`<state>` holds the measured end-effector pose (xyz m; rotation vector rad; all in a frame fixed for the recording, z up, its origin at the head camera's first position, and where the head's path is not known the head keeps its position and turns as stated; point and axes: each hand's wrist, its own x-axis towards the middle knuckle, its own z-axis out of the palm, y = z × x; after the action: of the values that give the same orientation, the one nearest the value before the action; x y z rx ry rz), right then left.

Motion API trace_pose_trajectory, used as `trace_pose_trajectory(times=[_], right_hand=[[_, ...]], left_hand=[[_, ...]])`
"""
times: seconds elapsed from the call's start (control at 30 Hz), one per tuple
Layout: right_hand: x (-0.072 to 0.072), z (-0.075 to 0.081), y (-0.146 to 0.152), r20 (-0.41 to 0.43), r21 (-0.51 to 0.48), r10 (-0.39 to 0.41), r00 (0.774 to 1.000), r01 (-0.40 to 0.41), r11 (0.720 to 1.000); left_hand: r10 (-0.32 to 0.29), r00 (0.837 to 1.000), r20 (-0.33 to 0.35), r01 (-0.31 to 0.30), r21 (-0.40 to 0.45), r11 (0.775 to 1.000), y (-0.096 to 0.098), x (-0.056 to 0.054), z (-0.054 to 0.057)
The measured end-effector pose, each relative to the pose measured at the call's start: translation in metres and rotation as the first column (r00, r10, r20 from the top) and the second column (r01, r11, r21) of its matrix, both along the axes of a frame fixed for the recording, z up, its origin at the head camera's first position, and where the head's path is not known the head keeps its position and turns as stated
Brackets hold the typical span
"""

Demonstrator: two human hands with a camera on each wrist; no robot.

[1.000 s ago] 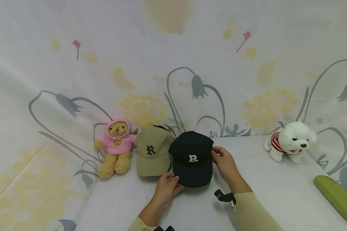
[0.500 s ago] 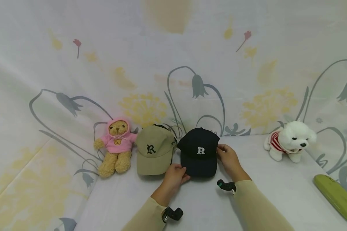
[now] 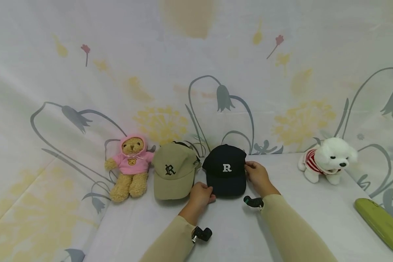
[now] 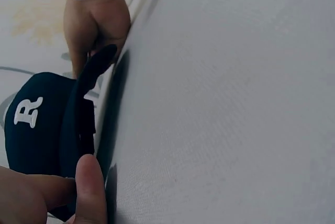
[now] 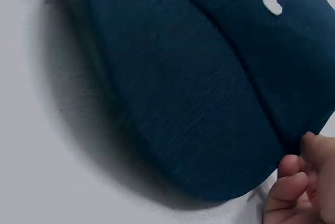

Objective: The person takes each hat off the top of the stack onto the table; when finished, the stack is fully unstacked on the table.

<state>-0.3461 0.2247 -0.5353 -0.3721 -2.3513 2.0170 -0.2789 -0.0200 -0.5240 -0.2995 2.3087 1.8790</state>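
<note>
A dark navy baseball cap (image 3: pixel 225 183) with a white R faces me at the back of the white table. My left hand (image 3: pixel 200 197) pinches the left edge of its brim, thumb and finger showing in the left wrist view. On the other side, my right hand (image 3: pixel 258 177) pinches the cap where brim and crown meet. In the right wrist view the brim (image 5: pixel 172 88) stands a little off the cloth and casts a shadow. A khaki cap (image 3: pixel 174 171) with a black R is just left of the navy one.
A teddy bear (image 3: pixel 133 165) in a pink hoodie leans left of the khaki cap. To the right stands a white plush dog (image 3: pixel 329 160) in a striped top. A green oblong case (image 3: pixel 381 226) lies at the right edge. Behind hangs a floral-printed cloth (image 3: pixel 235 54).
Both hands have carried the navy cap back and slightly right, away from the khaki cap, then barely moved in the last half second. Their hold is the same.
</note>
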Motion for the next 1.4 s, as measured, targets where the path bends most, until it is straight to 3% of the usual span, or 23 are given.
trace_pose_trajectory(times=[0.33,0.83,0.97,1.17,1.4], right_hand=[[-0.003,0.002,-0.003,0.075,0.005,-0.015,0.997,0.015,1.0],[0.001,0.004,-0.004,0.076,0.0,-0.001,0.997,0.001,1.0],[0.005,0.007,-0.004,0.068,-0.032,-0.044,0.997,0.046,0.998],[0.019,0.017,-0.011,0.029,-0.047,-0.151,0.988,0.152,0.987],[0.037,0.036,-0.036,-0.087,-0.014,-0.192,0.977,0.192,0.981]], left_hand=[[-0.032,0.999,-0.031,0.026,-0.175,0.984,0.002,-0.002,-0.001],[-0.047,0.998,-0.03,0.042,-0.143,0.989,0.0,0.0,-0.004],[-0.07,0.997,-0.029,0.066,-0.126,0.99,-0.002,0.007,-0.001],[-0.079,0.996,0.035,0.079,-0.01,0.997,-0.015,0.023,0.001],[-0.098,0.992,0.085,0.091,0.08,0.993,-0.043,0.044,0.007]])
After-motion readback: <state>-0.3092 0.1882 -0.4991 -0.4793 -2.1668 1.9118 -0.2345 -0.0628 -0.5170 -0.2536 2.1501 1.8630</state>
